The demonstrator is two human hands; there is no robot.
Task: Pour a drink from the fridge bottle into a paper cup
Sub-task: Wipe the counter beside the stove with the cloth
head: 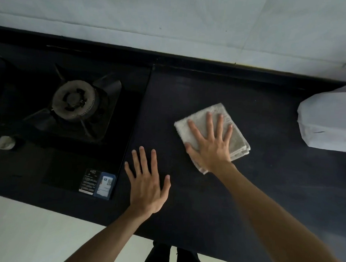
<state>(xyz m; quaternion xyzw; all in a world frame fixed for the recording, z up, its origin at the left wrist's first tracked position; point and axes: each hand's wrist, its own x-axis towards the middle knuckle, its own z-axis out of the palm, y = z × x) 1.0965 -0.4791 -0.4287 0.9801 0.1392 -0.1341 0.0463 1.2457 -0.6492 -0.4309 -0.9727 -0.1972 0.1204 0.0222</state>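
No bottle and no paper cup are in view. My right hand lies flat with spread fingers on a folded grey-beige cloth on the dark countertop. My left hand rests flat, fingers spread, on the bare countertop just right of the hob's edge. Neither hand holds anything.
A black gas hob with a round burner fills the left side, with a label sticker at its front corner. A white plastic bag sits at the right edge. A pale wall runs behind; the counter's front edge lies near my body.
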